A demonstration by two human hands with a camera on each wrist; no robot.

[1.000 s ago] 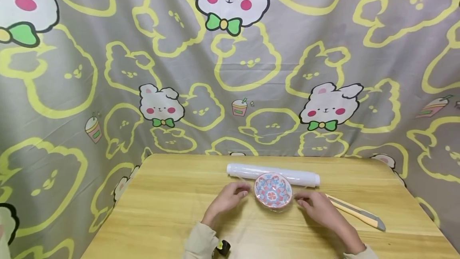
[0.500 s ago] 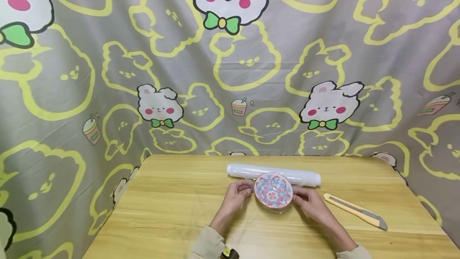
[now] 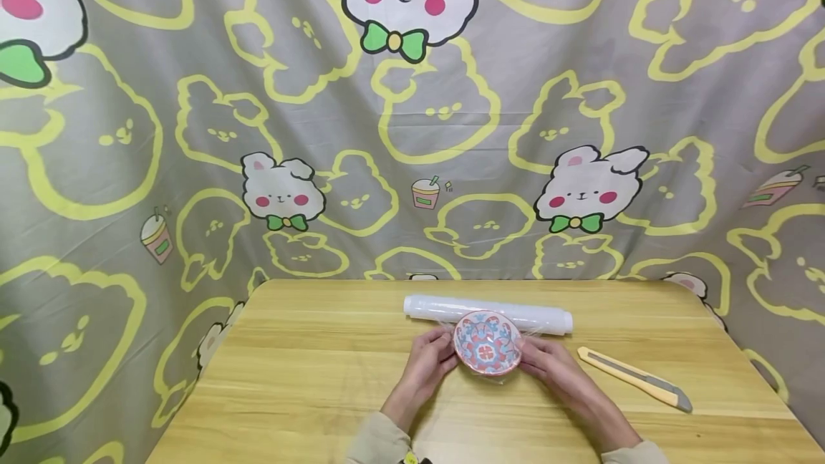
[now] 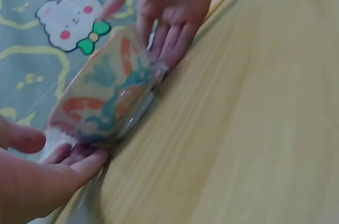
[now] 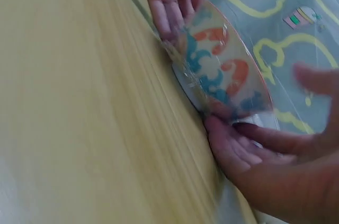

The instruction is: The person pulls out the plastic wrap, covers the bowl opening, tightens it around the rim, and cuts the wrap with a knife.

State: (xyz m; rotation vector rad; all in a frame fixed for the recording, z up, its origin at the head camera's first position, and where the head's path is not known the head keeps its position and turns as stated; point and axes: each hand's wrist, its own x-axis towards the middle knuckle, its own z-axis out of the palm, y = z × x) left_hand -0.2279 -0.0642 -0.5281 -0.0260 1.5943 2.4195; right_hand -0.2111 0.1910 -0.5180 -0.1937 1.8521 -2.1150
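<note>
A small bowl [image 3: 487, 344] with a red and blue pattern stands on the table, clear plastic film [image 4: 161, 70] clinging about it. My left hand [image 3: 425, 367] is at its left side, with the fingers touching the lower outer wall and the thumb held off, as the left wrist view shows. On the opposite side my right hand [image 3: 557, 372] touches the bowl low down; in the right wrist view its fingers lie fairly straight and its thumb is raised away. Part of the film is too transparent to trace.
Just behind the bowl lies a white roll [image 3: 548, 319], seemingly of plastic film. A yellow and grey utility knife [image 3: 634, 378] rests on the wooden table [image 3: 296, 364] to the right of my right hand. A patterned curtain [image 3: 361, 120] hangs beyond the table's back edge.
Both hands have moved inward, from beside the bowl to touching its sides. The bowl has stayed nearly in place, and the roll and knife lie as before.
</note>
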